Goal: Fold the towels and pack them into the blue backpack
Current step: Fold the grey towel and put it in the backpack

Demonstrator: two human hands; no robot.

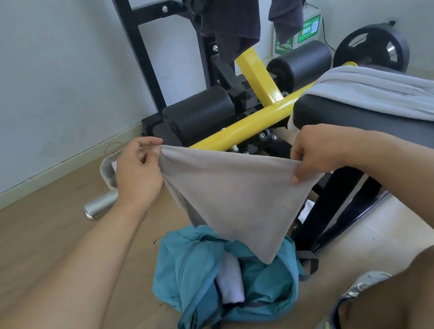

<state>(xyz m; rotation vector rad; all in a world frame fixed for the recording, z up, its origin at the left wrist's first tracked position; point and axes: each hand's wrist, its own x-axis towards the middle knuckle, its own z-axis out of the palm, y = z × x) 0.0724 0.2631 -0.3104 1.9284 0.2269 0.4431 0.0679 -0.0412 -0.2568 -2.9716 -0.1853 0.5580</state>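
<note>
Currently left hand (137,174) and right hand (313,152) each pinch a top corner of the beige towel (235,193), stretched between them, its point hanging down. Blue backpack (199,270) lies open below both hands, white towel (231,281) inside. Grey towel (387,91) draped on bench (369,121) just beyond right hand.

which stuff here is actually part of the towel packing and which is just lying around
Part of the job:
- grey towel, held up by left hand and right hand
- blue backpack, open on the floor
- white towel already inside it
- pale towel on the bench

Just lying about:
- silver bottle on the floor
- dark clothes hung on the rack
- weight plate
</note>
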